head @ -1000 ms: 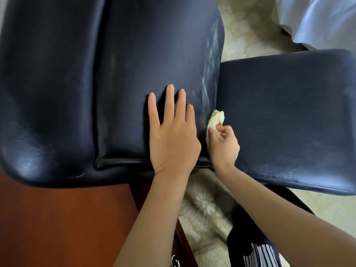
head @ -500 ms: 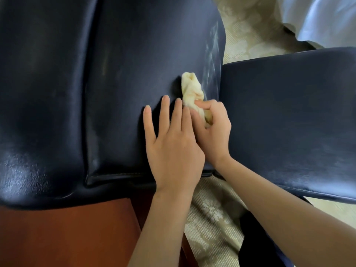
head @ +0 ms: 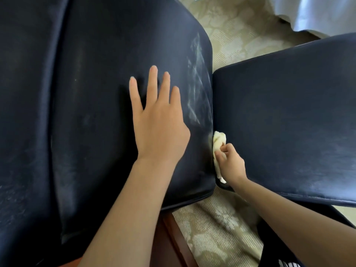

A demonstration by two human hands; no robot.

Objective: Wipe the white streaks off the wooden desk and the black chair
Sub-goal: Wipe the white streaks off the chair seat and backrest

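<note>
The black chair's padded back [head: 96, 93] fills the left and middle of the view, and its seat [head: 289, 122] lies to the right. White streaks [head: 196, 87] run along the right edge of the back. My left hand [head: 158, 120] lies flat on the back with its fingers spread, just left of the streaks. My right hand [head: 230, 160] grips a crumpled pale yellow cloth [head: 218, 143] in the gap between back and seat, below the streaks. The cloth touches the lower right edge of the back.
Patterned beige carpet [head: 217, 228] shows between the chair parts and below them. A strip of the reddish wooden desk [head: 167, 243] shows under the chair back. Pale fabric [head: 317, 12] hangs at the top right.
My right hand has drawn the cloth down from the streaked area to the lower edge of the chair back. My left hand has spread its fingers and stayed flat on the back.
</note>
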